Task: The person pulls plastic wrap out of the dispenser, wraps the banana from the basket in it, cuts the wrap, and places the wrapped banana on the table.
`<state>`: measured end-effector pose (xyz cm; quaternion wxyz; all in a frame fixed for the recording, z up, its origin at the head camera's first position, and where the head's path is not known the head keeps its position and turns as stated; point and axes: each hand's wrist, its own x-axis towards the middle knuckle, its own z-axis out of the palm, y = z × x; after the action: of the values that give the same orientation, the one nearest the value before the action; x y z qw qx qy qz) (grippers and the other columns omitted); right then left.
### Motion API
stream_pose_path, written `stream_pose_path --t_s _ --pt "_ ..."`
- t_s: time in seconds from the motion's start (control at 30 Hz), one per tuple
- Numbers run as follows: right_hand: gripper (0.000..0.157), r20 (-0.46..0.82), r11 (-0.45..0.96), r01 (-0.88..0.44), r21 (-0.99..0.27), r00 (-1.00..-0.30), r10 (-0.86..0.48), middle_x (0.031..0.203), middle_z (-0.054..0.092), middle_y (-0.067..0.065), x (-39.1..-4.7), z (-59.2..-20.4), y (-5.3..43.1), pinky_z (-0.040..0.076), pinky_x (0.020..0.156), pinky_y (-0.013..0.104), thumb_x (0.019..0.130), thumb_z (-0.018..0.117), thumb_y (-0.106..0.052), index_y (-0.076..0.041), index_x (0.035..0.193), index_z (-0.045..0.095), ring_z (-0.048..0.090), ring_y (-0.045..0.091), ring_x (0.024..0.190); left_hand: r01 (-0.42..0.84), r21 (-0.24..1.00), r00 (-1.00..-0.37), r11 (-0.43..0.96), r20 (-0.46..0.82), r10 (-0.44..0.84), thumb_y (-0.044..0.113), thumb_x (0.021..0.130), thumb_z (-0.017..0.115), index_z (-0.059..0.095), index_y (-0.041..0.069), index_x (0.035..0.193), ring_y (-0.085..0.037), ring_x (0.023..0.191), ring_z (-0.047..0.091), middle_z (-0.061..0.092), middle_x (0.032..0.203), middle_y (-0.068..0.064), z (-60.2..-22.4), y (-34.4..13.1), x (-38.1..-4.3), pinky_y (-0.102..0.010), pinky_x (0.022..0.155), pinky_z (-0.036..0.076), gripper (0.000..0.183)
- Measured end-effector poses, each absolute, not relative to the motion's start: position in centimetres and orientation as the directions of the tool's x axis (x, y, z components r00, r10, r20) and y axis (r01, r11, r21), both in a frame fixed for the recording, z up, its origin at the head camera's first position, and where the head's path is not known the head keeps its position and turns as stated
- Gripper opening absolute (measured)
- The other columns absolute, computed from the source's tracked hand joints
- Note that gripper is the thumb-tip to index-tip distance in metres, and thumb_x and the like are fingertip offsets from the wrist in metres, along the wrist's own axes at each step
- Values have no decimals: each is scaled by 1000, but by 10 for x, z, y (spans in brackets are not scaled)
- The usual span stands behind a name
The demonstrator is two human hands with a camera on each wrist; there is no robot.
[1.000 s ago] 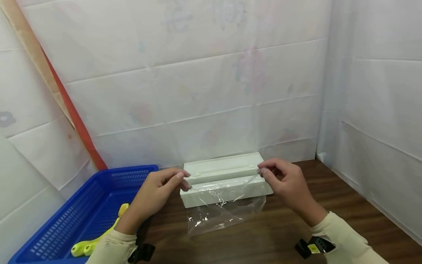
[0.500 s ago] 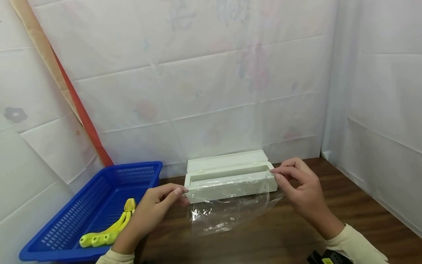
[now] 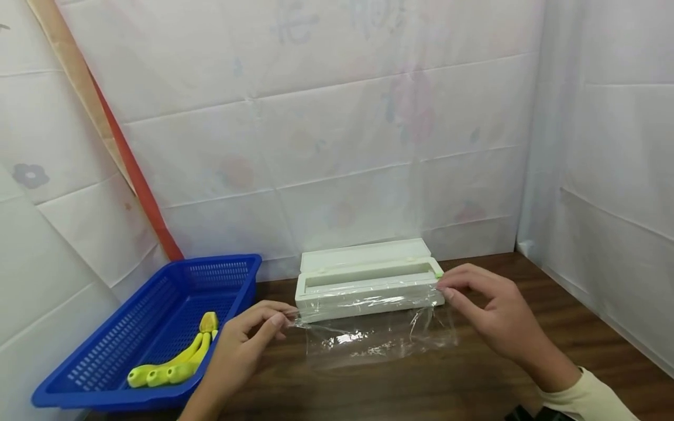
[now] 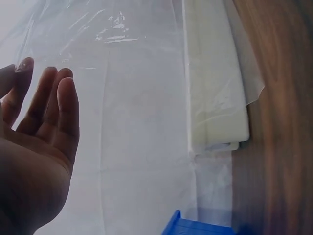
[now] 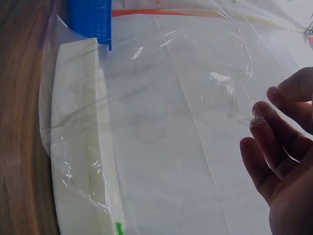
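Note:
A white cling film dispenser box (image 3: pixel 368 271) stands on the table near the back wall, its lid (image 3: pixel 363 254) tipped back. Clear cling film (image 3: pixel 363 342) comes out over its front and hangs loosely above the wood. My left hand (image 3: pixel 247 336) pinches the film's left edge, and my right hand (image 3: pixel 497 313) pinches its right edge beside a small green piece (image 3: pixel 439 275) on the box. In the left wrist view the film (image 4: pixel 117 34) spans from thumb and forefinger towards the box (image 4: pixel 215 117). The right wrist view shows film (image 5: pixel 225 83) bunched at my fingertips.
A blue perforated basket (image 3: pixel 105 401) stands at the left, with a bunch of yellow bananas (image 3: pixel 197 354) in it. Brown wood tabletop (image 3: pixel 421 392) lies in front. White sheeted walls (image 3: pixel 337 146) rise behind and at both sides.
Both hands have moved down and apart, drawing the film wider and lower across the box's front. The box opening shows more fully now. The head view has shifted slightly.

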<state>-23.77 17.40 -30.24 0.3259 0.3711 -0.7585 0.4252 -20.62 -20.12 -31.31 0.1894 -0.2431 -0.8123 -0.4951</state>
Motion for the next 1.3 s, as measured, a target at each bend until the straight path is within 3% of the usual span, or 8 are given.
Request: stream_pose_path --t_s 0.2,0.3,0.4,0.57,0.73,0.87,1.03,1.3 --pt "17 627 271 -718 -641 -693 -356 83 65 0 -231 -307 183 50 57 27 90 58 -3 -14 99 67 61 16 71 488 798 -871 354 474 133 23 97 50 69 16 92 -17 86 63 69 93 1 -333 -205 -214 -29 75 51 21" --pt "15 556 173 -678 -714 -700 -449 79 63 5 -232 -311 186 51 57 30 92 53 -1 -7 100 65 60 19 70 466 814 -883 347 453 122 23 96 51 67 11 89 -18 80 64 69 86 -2 -338 -210 -214 -29 71 51 22" --pt "18 527 39 -661 -750 -632 -569 78 60 9 -234 -315 187 51 59 32 92 47 6 -2 101 62 58 19 70 441 837 -897 323 420 137 20 97 49 66 7 90 -19 72 63 67 80 -4 -341 -216 -212 -31 65 52 23" --pt "27 494 -209 -570 -795 -407 -768 77 54 16 -238 -320 180 52 54 35 91 36 18 5 101 57 56 22 65 435 877 -892 203 389 230 11 99 42 64 0 97 -19 63 60 65 79 -11 -350 -226 -208 -33 56 51 24" --pt "25 365 -250 -379 -891 -271 -891 72 51 22 -242 -328 171 52 50 40 91 33 17 8 99 55 58 27 56 432 900 -852 53 388 351 2 100 36 60 -5 98 -19 68 65 67 84 -11 -358 -233 -207 -32 54 51 25" --pt "19 285 -215 -291 -932 -223 -932 69 49 25 -250 -339 167 51 46 37 92 36 14 9 96 54 57 24 50 370 919 -810 -134 390 438 -1 99 33 60 -6 101 -18 66 66 57 64 -8 -368 -232 -209 -34 57 54 27" --pt "13 169 -136 -197 -971 -164 -972 67 47 31 -257 -362 161 45 35 35 94 39 8 13 96 51 46 34 39 222 933 -744 -285 351 569 -3 99 30 54 -14 102 -12 57 63 43 54 -21 -382 -227 -211 -36 58 54 27" --pt "15 -130 167 -166 -972 -212 -969 66 46 34 -253 -379 159 47 42 24 90 55 -10 4 94 58 53 4 51 234 971 -717 -54 210 665 3 99 38 60 -6 102 -3 54 53 39 59 -25 -394 -224 -216 -22 45 46 24"
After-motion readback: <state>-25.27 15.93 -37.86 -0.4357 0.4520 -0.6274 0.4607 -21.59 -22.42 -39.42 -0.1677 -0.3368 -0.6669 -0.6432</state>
